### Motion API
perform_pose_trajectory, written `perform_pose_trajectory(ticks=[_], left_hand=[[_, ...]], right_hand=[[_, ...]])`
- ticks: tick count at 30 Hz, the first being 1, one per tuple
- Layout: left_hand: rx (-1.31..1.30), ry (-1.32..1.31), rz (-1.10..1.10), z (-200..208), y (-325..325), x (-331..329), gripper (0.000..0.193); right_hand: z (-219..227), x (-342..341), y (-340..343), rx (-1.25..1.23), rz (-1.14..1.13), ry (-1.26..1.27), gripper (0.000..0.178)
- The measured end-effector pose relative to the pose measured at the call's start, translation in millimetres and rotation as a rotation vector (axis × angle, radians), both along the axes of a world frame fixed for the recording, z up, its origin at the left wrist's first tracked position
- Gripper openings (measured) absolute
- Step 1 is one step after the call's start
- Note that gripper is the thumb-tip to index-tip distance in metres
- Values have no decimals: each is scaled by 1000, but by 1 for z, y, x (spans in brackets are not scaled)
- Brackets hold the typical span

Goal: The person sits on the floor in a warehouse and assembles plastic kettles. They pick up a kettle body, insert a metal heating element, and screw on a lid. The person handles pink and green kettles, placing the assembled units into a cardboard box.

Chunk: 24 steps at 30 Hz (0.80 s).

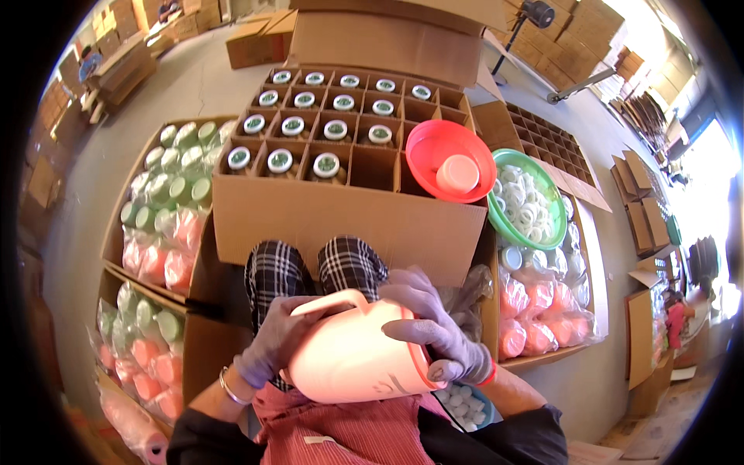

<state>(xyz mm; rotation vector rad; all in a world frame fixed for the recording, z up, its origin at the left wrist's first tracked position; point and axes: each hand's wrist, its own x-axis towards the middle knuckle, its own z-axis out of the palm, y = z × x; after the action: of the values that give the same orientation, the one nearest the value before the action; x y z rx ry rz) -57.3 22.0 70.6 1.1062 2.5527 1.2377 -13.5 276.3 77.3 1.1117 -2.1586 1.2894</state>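
A pink insulated mug (353,356) with a side handle lies tilted over my lap, its rimmed end toward the right. My gloved left hand (273,341) grips the mug's left end, beside the handle. Around the rimmed end curls my gloved right hand (438,329), fingers on its upper edge and thumb low by the rim; it is slightly blurred. Just ahead, a red bowl (422,155) with a round pink lid (458,174) in it rests on the corner of a partitioned carton (325,213). A green basket (496,213) of white rings (528,209) stands right of the bowl.
The carton's cells hold several white-topped cups (327,164). Boxes of bagged green and pink cups stand at left (108,248) and right (601,302). A blue tub (488,411) of small white pieces sits by my right forearm. Another divided carton (550,147) lies at far right.
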Motion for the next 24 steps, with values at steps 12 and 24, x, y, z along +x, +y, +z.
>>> perform_pose_trajectory(ticks=[12, 24], left_hand=[[405, -89, 90, 14, 28, -22, 23], [-59, 743, -146, 34, 42, -25, 22]], right_hand=[[-27, -17, 17, -497, -222, -529, 52], [-33, -21, 11, -1343, -64, -1383, 62]])
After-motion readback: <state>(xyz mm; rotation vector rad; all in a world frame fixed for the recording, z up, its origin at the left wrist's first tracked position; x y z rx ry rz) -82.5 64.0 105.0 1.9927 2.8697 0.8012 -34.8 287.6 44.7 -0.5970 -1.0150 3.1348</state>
